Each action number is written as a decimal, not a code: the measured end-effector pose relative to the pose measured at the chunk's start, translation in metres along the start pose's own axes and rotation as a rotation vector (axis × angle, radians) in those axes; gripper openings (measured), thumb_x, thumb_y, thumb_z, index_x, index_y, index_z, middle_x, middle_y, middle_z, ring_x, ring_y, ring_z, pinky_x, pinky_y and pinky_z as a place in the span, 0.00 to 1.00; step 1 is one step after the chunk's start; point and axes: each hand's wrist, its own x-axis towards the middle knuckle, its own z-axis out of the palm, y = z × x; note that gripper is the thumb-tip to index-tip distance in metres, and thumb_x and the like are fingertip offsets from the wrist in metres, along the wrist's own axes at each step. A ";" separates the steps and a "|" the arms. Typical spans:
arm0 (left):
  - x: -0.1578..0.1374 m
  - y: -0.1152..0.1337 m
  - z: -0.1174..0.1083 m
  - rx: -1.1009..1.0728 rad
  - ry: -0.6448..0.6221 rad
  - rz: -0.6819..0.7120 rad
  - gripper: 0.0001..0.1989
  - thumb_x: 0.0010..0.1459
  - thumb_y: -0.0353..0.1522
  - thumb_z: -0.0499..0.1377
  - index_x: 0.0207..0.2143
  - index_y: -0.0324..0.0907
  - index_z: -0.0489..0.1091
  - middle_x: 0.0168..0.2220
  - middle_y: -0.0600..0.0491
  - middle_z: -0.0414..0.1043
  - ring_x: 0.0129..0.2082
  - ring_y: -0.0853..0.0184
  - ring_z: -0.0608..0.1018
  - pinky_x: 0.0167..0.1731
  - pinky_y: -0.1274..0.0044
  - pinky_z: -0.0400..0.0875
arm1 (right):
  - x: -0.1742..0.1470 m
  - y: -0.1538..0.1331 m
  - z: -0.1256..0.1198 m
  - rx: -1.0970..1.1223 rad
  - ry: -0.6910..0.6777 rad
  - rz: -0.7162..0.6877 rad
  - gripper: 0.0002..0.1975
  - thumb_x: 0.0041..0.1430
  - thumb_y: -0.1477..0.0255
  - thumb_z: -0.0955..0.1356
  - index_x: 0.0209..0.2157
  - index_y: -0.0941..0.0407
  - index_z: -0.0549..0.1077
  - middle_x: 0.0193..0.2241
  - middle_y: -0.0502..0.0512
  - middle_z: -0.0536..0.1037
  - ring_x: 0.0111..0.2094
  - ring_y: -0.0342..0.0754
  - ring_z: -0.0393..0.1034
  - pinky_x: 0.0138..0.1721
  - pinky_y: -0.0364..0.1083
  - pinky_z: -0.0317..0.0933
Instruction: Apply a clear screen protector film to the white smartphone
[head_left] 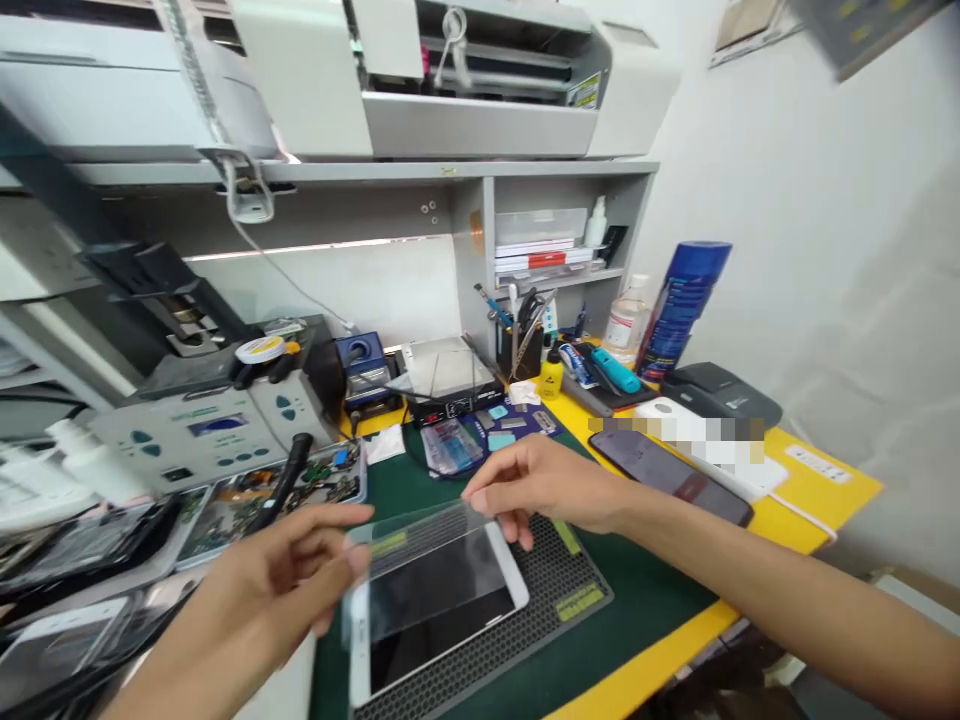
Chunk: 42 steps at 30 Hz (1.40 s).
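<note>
A white phone (442, 640) with a black screen lies face up on a dark honeycomb-patterned mat (562, 565). Over its upper part is a thin clear sheet (431, 535), like a screen film, slightly raised at its far edge. My right hand (529, 485) pinches the sheet's far right corner between thumb and fingers. On the other side, my left hand (292, 580) holds the sheet's left edge, thumb near the phone's left end and index finger stretched along the film. Whether the sheet touches the screen I cannot tell.
A dark phone (675, 475) and a long white device (720, 450) lie right on the yellow-edged bench. Behind stand a tool holder (519, 345) and a yellow bottle (551, 375). Left are a grey control unit (217, 425), circuit boards (315, 480) and a black handle (289, 480).
</note>
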 end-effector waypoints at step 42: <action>0.005 -0.054 0.000 0.455 -0.141 0.186 0.12 0.64 0.45 0.59 0.43 0.50 0.73 0.30 0.57 0.68 0.21 0.72 0.65 0.19 0.80 0.61 | 0.004 0.015 0.003 -0.330 0.082 0.197 0.11 0.56 0.62 0.76 0.37 0.54 0.82 0.25 0.49 0.74 0.24 0.41 0.64 0.21 0.38 0.65</action>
